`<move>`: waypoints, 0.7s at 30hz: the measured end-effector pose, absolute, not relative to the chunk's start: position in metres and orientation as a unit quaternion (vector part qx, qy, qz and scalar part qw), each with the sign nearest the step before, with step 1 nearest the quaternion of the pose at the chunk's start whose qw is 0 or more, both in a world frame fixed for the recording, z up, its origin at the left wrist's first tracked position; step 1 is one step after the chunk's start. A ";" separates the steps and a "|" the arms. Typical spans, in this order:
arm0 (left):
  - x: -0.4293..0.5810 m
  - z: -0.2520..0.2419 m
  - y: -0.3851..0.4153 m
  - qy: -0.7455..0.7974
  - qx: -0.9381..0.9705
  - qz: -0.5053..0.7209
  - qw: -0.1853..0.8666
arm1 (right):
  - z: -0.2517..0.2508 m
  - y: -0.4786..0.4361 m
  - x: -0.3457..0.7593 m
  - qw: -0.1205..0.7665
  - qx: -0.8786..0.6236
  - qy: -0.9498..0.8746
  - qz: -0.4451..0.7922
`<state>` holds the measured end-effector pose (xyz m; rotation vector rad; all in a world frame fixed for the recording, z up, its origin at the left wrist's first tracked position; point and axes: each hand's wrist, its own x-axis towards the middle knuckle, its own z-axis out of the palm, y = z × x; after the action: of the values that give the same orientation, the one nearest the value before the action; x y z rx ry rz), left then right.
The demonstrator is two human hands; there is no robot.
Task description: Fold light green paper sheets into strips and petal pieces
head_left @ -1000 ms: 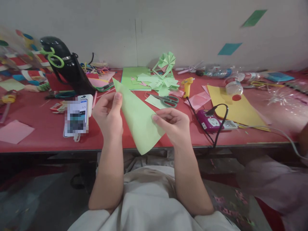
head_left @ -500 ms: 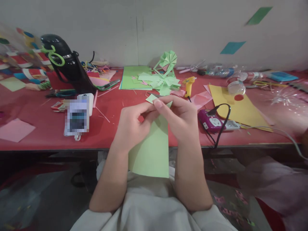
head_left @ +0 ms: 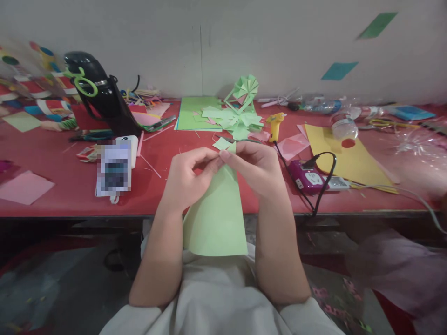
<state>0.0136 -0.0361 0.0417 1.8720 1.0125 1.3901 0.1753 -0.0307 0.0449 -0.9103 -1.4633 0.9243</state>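
A sheet of light green paper [head_left: 218, 218] hangs from my fingers, its lower end curving out over my lap. My left hand [head_left: 193, 174] pinches its gathered top edge from the left. Close against it, my right hand [head_left: 256, 170] pinches the same top edge, thumb tip meeting the left fingertips. The folds between the fingers are partly hidden. Just beyond my fingertips lies a small pale green paper piece [head_left: 221, 143]. Farther back stands a folded green paper model [head_left: 245, 88], with cut green paper pieces [head_left: 240, 123] around its base.
On the red table [head_left: 157, 200] a phone [head_left: 113, 170] leans at left near a black bottle-like object [head_left: 101, 93]. To the right are a yellow glue gun [head_left: 274, 126], a purple power adapter [head_left: 307, 177] with a looped cable, yellow paper [head_left: 349, 160] and a plastic bottle [head_left: 344, 125].
My hands have shifted slightly left and down, fingertips drawn closer together. The green sheet's top is now narrower and its lower end flares wider.
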 end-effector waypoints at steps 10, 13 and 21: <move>0.014 0.037 -0.028 0.386 0.676 0.520 0.351 | 0.042 -0.013 0.171 0.577 -0.404 -0.619 0.347; 0.016 0.036 -0.027 0.394 0.671 0.521 0.350 | 0.038 -0.009 0.167 0.607 -0.420 -0.602 0.305; 0.011 0.030 -0.025 0.414 0.671 0.498 0.361 | 0.026 0.014 0.179 0.688 -0.429 -0.527 0.255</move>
<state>0.0110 -0.0253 0.0305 1.7282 1.0671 1.2838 0.1795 0.0140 0.0263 -0.9601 -1.1803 0.5704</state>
